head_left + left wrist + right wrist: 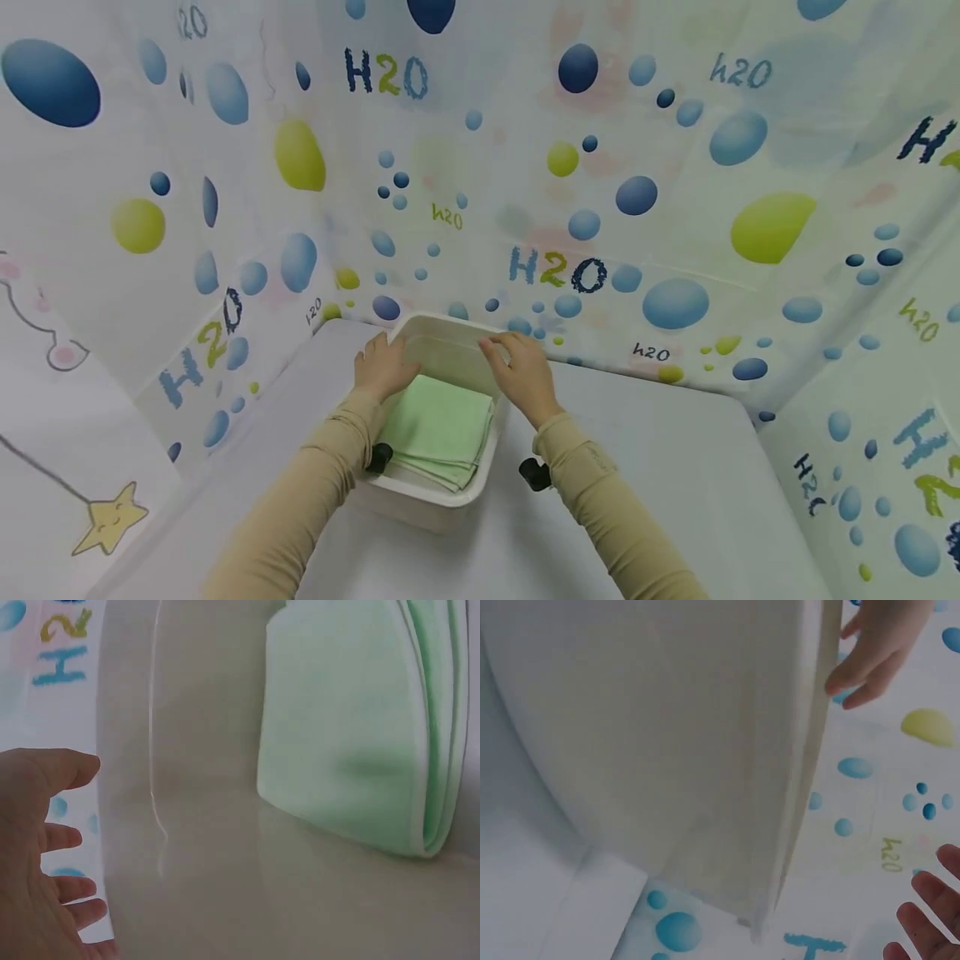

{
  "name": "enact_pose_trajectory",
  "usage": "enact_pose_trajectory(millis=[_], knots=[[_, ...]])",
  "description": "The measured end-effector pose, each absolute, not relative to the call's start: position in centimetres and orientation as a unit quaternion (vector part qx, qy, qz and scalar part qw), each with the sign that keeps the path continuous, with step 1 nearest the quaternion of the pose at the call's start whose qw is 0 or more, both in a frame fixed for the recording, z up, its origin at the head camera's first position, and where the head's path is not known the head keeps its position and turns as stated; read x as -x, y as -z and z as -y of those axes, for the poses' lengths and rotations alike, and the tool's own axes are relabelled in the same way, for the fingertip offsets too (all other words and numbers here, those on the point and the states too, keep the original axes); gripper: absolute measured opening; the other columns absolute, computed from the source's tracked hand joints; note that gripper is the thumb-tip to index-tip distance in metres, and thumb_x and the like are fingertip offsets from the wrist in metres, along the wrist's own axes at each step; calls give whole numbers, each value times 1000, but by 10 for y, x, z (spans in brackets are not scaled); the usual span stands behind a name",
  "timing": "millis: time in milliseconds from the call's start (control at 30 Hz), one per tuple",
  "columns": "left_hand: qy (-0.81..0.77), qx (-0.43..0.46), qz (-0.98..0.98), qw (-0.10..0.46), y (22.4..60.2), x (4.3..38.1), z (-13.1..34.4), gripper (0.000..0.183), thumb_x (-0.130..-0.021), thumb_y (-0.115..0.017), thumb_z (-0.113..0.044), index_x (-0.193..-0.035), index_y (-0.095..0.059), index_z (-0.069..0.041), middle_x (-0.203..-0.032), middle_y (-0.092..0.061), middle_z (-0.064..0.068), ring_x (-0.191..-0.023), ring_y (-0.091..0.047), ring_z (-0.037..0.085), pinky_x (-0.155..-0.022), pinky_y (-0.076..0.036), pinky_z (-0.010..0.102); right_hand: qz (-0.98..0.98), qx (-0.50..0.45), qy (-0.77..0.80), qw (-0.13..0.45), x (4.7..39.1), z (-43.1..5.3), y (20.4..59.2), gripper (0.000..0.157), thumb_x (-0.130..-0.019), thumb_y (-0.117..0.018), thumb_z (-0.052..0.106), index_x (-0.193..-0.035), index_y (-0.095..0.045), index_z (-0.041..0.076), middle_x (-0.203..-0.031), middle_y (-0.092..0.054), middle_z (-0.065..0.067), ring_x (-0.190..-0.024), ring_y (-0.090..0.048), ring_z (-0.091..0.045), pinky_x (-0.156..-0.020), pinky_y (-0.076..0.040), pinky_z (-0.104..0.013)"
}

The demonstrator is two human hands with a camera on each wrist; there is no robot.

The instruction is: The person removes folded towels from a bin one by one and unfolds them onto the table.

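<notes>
Tub (420, 515): white, standing on the table (645, 467), patterned sheet (495, 208) behind it.
Cloth (442, 417): green, folded in layers, inside the tub toward its near end.
Left hand (381, 367): at the tub's left rim, released, thumb extended.
Right hand (523, 375): by the tub's right rim, released, fingers spread.
Contact: cannot tell whether the 2 hands touch the tub.
</notes>
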State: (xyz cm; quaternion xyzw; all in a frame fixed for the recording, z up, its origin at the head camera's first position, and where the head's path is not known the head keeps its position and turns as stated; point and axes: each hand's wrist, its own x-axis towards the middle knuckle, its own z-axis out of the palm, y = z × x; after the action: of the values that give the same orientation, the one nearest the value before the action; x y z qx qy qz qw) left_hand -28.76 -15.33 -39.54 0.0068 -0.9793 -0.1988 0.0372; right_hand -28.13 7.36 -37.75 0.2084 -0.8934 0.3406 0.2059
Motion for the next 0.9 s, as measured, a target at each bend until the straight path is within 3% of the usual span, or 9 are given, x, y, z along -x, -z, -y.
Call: enact_pose_trajectory(millis=[167,267,433,533,733,900], knots=[[230,-46,972,22,414,288,161,66,-91,-48,-34,-144,-27,0,-140,-31,34,-126,-35,52,-96,-35,64,884,-212,-379,173,282,-54,372,47,-97,-40,46,-114,-65,10,-117,-64,-8,-112,-58,-26,-94,-47,-43],[223,-55,973,24,427,288,165,66,-92,-46,-33,-145,-24,-2,-138,-36,33,-119,-44,51,-89,-41,63,871,-213,-416,152,280,-36,374,46,-97,-40,45,-114,-65,11,-117,-65,-7,-113,-58,-23,-96,-46,-40],[205,-61,975,57,432,290,170,59,-95,-43,-34,-144,-29,-4,-130,-46,31,-104,-55,49,-81,-46,60,848,-200,-466,154,282,0,388,40,-97,-42,42,-111,-66,13,-112,-67,-5,-108,-61,-21,-94,-48,-36],[206,-59,973,80,428,294,171,53,-97,-38,-32,-143,-33,-5,-129,-48,30,-107,-55,48,-84,-45,59,850,-167,-475,156,290,14,404,35,-96,-47,36,-105,-68,11,-104,-69,-5,-101,-64,-21,-88,-50,-34],[221,-61,968,103,423,298,166,48,-98,-33,-27,-140,-40,-6,-126,-54,28,-109,-55,45,-87,-44,58,866,-73,-488,79,299,11,431,29,-95,-50,32,-108,-66,11,-107,-67,-6,-99,-63,-22,-82,-50,-36],[220,-56,968,103,419,294,163,49,-97,-39,-29,-140,-41,-5,-125,-54,29,-106,-56,46,-85,-46,57,884,-77,-450,95,301,8,436,30,-93,-51,29,-108,-66,8,-108,-65,-10,-101,-60,-26,-84,-49,-39]])
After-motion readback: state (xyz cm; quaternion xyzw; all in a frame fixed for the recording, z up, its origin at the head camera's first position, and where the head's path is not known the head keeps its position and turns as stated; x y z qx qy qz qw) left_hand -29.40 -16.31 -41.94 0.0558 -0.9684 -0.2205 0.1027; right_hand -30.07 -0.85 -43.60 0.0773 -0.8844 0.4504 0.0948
